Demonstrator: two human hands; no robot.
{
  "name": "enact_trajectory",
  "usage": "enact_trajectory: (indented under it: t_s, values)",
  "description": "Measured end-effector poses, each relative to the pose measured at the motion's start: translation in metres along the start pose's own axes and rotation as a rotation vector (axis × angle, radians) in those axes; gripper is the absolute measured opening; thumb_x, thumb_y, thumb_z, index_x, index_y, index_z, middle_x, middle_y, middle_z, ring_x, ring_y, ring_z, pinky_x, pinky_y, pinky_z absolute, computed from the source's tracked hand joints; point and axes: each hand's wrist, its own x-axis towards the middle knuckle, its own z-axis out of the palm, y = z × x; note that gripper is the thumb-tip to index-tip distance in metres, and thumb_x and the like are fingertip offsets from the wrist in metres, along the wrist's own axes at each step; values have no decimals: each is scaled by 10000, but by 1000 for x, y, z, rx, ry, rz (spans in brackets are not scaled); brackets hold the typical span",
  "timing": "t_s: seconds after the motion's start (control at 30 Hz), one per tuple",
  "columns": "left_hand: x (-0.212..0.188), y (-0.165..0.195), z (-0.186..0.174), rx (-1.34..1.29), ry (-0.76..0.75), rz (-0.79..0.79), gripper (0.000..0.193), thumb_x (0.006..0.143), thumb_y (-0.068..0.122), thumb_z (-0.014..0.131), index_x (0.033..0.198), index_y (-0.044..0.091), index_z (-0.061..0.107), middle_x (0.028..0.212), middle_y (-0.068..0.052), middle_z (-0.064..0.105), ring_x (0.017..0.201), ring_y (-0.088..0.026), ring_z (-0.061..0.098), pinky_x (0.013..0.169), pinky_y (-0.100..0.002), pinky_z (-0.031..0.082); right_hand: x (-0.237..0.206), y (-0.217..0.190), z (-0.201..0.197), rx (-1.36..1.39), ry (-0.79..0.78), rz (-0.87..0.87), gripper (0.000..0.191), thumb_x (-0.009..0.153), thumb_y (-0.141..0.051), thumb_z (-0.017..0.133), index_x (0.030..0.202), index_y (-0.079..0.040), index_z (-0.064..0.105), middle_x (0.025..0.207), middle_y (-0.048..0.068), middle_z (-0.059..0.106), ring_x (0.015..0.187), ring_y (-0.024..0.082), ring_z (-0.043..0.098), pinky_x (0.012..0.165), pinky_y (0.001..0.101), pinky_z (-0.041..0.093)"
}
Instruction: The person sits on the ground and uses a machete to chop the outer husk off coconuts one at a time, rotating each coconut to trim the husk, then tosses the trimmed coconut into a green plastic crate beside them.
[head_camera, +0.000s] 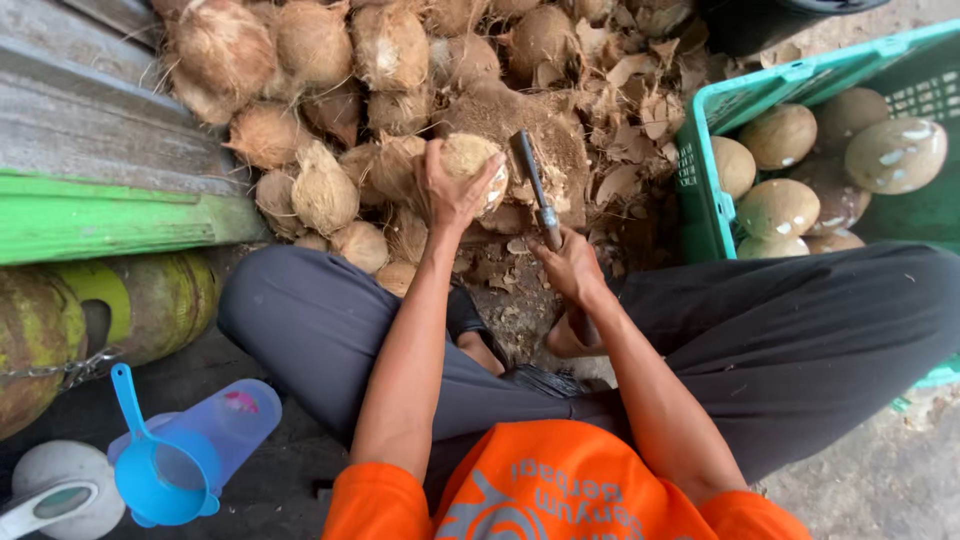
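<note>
Gripping a husked coconut (478, 165) from above, the left hand (450, 190) steadies it against the fibrous pile (330, 90) — hard, round, probably heavy, best palmed over its crown — while the right hand (570, 265) clenches a cleaver (535, 185) just beside it.

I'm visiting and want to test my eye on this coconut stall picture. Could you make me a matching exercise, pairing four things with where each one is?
Things:
1. coconut
2. knife
3. peeled coconuts
4. blue scoop

Places:
A. in the green crate
B. gripped by the right hand
C. on the ground at lower left, beside the person's knee
D. held by the left hand over the husk pile

Pairs: 1-D, 2-B, 3-A, 4-C
</note>
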Motion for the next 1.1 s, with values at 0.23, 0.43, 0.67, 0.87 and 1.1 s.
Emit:
enact_trajectory:
  t_s: [0.23, 0.43, 0.67, 0.87, 1.1]
  values:
    - [4, -5, -13, -589, -285, -166, 844, 552, 519, 872, 1220, 128, 536, 1242, -157, 581, 1166, -327, 635, 943, -548, 547, 22, 4, -47, -44, 465, -330, 284, 921, -232, 716, 1083, -11, 639, 799, 132, 626, 698, 248, 599, 676, 410, 529]
    - [6, -9, -2, -393, -268, -28, 771, 629, 454, 791, 1301, 126, 605, 1345, -138, 552, 1263, -293, 530, 1028, -500, 483, 20, -2, -58, -22, 449, -409, 450, 958, -267, 775, 1234, 14, 559, 965, 149, 668, 834, 303, 665, 725, 449, 532]
    - [9, 3, 13, -428, -72, -258, 491, 928, 551, 629, 1176, 128, 644, 1109, -135, 689, 855, -231, 636, 741, -430, 553, -4, -24, -40, -88, 141, -142, 342, 961, -303, 716, 1147, -47, 586, 843, 114, 655, 732, 232, 658, 663, 402, 558]
    - [16, 3, 14, -235, -23, -304, 409, 899, 542, 581, 1091, 199, 693, 1013, -24, 676, 773, -151, 608, 628, -323, 480, -30, -43, -17, 399, 29, -261, 137, 987, -185, 595, 1043, -68, 551, 686, 38, 554, 564, 179, 546, 503, 355, 485]
    - [17, 8, 18, -167, -34, -317, 448, 932, 585, 500, 977, 176, 677, 896, -1, 603, 623, -164, 531, 454, -319, 382, -43, -54, -8, 135, 68, -222, 187, 1000, -255, 676, 880, -124, 616, 614, -24, 526, 523, 78, 492, 458, 264, 421]
